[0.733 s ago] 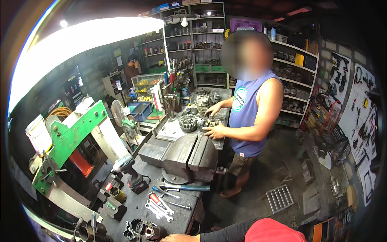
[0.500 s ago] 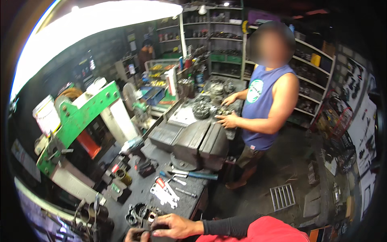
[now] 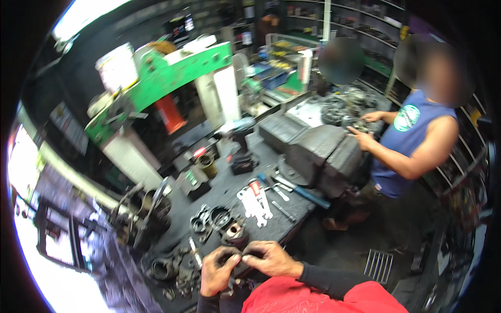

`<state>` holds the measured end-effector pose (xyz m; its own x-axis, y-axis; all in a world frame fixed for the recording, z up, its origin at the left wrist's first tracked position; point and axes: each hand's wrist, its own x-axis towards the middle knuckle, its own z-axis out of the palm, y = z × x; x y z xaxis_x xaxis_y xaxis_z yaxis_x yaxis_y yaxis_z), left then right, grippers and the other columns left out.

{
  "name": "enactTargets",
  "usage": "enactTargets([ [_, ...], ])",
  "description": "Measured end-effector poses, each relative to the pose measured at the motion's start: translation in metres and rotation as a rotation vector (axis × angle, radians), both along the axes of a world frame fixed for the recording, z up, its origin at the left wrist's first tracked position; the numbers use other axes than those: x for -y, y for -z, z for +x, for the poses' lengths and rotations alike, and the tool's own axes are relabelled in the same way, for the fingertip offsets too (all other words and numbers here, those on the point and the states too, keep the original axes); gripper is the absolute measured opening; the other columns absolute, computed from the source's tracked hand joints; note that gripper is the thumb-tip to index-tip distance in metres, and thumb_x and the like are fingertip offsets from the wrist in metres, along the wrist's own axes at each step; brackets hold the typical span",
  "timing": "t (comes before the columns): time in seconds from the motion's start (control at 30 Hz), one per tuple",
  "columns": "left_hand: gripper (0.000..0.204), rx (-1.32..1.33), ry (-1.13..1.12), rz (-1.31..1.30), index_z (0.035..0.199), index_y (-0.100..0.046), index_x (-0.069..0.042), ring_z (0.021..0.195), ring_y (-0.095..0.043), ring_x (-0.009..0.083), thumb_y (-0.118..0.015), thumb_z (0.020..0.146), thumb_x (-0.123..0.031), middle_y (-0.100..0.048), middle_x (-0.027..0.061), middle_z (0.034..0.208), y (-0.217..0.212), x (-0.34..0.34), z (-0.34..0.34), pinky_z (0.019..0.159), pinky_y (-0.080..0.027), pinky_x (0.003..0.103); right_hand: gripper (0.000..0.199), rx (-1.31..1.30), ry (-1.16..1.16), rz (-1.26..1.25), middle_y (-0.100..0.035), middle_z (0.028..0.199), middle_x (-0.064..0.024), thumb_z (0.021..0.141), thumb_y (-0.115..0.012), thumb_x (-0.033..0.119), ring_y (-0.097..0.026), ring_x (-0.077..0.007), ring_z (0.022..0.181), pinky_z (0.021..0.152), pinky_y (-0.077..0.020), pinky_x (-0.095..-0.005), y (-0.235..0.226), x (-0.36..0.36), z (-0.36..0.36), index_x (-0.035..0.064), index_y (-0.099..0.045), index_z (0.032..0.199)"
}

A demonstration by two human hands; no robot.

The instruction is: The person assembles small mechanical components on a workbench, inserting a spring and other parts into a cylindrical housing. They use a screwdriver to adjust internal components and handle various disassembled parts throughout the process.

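Close to my body at the bench's near edge, my left hand (image 3: 216, 269) and my right hand (image 3: 271, 260) are closed together on a small dark part (image 3: 241, 268). Both thumbs press in toward its middle. The fingers cover most of the part, so its kind is unclear. Just beyond my hands lie open metal housings (image 3: 221, 217), one with a copper-coloured piece inside. A bunch of wrenches (image 3: 254, 204) rests farther along the bench. Left of my hands lies a cluster of greasy ring-shaped metal parts (image 3: 164, 268).
A large bench vise (image 3: 334, 151) stands at the far right of the workbench (image 3: 219, 185). Near it are a cordless power tool (image 3: 242, 151) and a blue-handled tool (image 3: 308, 196). A green press frame (image 3: 177, 73) rises at left. A co-worker (image 3: 417, 135) handles metal parts beyond the vise.
My view has swung left and down, so the bench sits farther right and higher. Both my hands now show more fully, still together on the dark part.
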<state>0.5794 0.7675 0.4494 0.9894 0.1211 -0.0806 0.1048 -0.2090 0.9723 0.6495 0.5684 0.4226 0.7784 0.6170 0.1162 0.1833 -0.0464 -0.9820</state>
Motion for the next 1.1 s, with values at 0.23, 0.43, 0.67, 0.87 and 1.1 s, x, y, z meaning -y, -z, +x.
enactTargets([
  [0.23,0.021,0.036,-0.274,0.260,0.101,-0.076,0.004,0.083,-0.067,0.0136,-0.072,0.092,-0.014,-0.075,0.0082,0.087,0.006,-0.026,0.022,0.078,-0.054,0.030,0.047,0.169,0.094,-0.242,-0.070,0.119,-0.0158,0.089,-0.082,0.025,-0.070,-0.0293,0.106,0.091,-0.0560,-0.0385,0.018,0.022,0.042,0.0035,-0.068,0.128],
  [0.43,0.022,0.090,-0.308,0.375,0.101,-0.077,0.000,0.088,-0.077,0.0315,-0.074,0.088,-0.018,-0.077,0.0199,0.095,0.017,-0.006,0.055,0.081,-0.057,0.039,0.104,0.411,-0.078,-0.288,-0.041,0.162,-0.0198,0.078,-0.090,0.037,-0.036,-0.0373,0.153,0.124,-0.0342,-0.0440,0.052,-0.013,0.090,0.0090,-0.035,0.161],
  [0.67,0.021,0.006,-0.326,0.622,0.099,-0.080,-0.002,0.082,-0.078,0.0313,-0.077,0.082,-0.014,-0.077,0.0202,0.090,0.011,0.009,0.073,0.077,-0.059,0.039,0.108,0.233,-0.142,-0.233,-0.043,0.161,-0.0200,0.073,-0.092,0.042,-0.043,-0.0373,0.150,0.122,-0.0380,-0.0431,0.066,-0.036,0.100,0.0095,-0.036,0.160],
  [0.87,0.016,-0.025,-0.360,0.723,0.095,-0.079,-0.002,0.086,-0.077,0.0352,-0.076,0.082,-0.011,-0.077,0.0206,0.090,0.012,0.026,0.082,0.080,-0.059,0.041,0.104,0.264,-0.080,-0.264,-0.050,0.155,-0.0210,0.072,-0.090,0.039,-0.051,-0.0390,0.142,0.117,-0.0442,-0.0446,0.066,-0.037,0.095,0.0097,-0.038,0.158],
  [1.1,0.024,-0.155,-0.500,0.640,0.101,-0.075,-0.004,0.085,-0.078,0.0317,-0.081,0.080,-0.013,-0.078,0.0177,0.091,0.011,0.033,0.087,0.079,-0.059,0.042,0.102,0.232,-0.094,-0.240,-0.052,0.150,-0.0228,0.074,-0.088,0.041,-0.054,-0.0410,0.138,0.113,-0.0469,-0.0463,0.067,-0.038,0.097,0.0066,-0.039,0.156],
])
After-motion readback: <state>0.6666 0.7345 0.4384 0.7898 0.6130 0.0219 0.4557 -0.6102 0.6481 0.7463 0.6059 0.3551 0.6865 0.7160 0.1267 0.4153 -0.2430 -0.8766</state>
